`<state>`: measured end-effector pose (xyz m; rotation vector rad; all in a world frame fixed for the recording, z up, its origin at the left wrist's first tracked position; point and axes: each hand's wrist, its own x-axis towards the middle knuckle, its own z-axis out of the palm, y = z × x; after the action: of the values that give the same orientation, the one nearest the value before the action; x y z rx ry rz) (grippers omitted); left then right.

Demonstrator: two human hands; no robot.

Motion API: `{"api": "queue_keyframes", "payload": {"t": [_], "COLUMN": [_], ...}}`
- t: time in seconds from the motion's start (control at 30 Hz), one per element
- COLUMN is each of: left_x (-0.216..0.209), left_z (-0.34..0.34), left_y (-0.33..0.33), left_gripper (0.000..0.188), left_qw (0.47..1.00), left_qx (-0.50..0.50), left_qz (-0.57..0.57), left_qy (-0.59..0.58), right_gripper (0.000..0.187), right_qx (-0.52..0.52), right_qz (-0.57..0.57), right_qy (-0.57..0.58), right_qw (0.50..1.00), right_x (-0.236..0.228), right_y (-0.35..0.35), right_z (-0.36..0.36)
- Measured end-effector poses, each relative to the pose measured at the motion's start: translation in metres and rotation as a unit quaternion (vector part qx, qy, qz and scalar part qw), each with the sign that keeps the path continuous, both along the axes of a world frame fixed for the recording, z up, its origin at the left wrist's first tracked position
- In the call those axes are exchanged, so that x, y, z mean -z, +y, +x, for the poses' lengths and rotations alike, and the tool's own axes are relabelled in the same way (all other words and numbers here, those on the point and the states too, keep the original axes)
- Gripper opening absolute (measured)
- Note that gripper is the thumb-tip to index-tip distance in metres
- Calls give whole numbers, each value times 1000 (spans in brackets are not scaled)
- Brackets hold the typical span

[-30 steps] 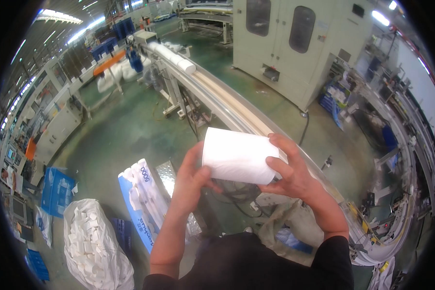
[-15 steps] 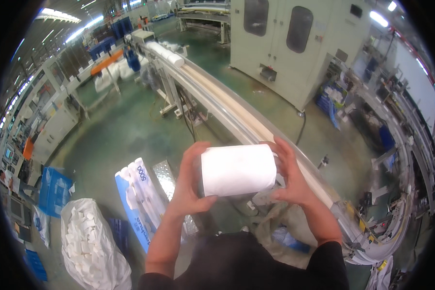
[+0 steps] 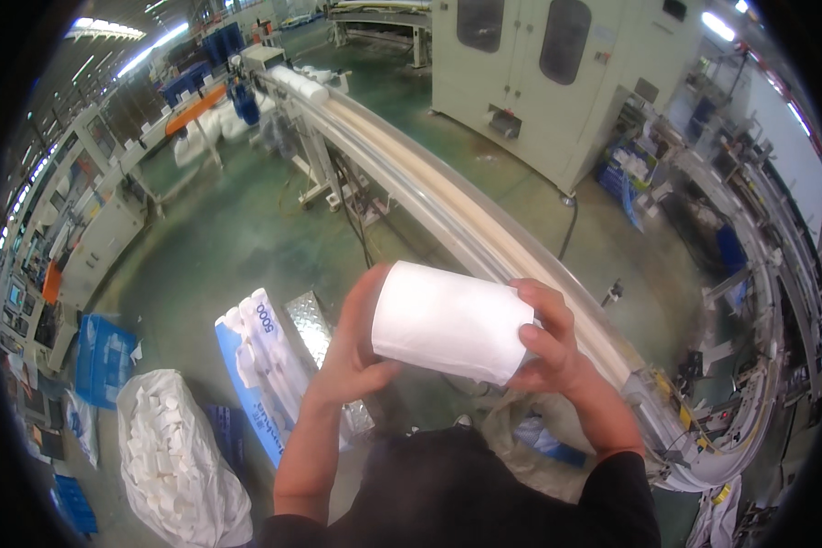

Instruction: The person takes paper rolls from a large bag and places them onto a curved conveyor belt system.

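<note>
Between my two hands a fat white paper roll (image 3: pixel 452 321) is held up in front of my chest, tilted so that its right end sits lower. My left hand (image 3: pixel 356 333) grips the left end, its thumb underneath and the other fingers mostly hidden behind the roll. At the right end my right hand (image 3: pixel 550 336) is closed on the roll, with fingers curled over the end face and edge. Beyond and below the roll runs a long conveyor (image 3: pixel 429 173) with a pale belt. More white rolls (image 3: pixel 300 84) lie in a row at its far end.
A clear bag of small white rolls (image 3: pixel 169 457) stands on the floor at lower left, beside a blue-and-white pack of long rolls (image 3: pixel 263 374) and a metal plate (image 3: pixel 309 324). Blue crates (image 3: pixel 105 356) are farther left. A large cabinet machine (image 3: pixel 530 82) stands beyond the conveyor.
The roll has turned from nearly level to tilted, its right end dropping. My right hand's fingers have shifted onto the right end. My left hand keeps its hold.
</note>
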<state>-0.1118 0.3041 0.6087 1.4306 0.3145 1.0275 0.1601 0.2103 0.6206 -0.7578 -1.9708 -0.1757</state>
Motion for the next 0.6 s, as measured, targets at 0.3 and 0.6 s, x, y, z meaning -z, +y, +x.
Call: {"api": "queue_keyframes", "payload": {"t": [0.3,0.6], "left_x": [-6,-6], "left_z": [4,8], "left_y": [3,8], "left_gripper": [110,109], "left_qw": [1000,999], "left_qx": [7,13], "left_qz": [-11,-30], "left_qy": [13,11], "right_gripper": [85,87], "right_qx": [13,25], "right_qz": [30,27], "right_qy": [-5,12], "right_qw": [999,999], "right_x": [5,9], "right_y": [9,11], "right_z": [5,6]}}
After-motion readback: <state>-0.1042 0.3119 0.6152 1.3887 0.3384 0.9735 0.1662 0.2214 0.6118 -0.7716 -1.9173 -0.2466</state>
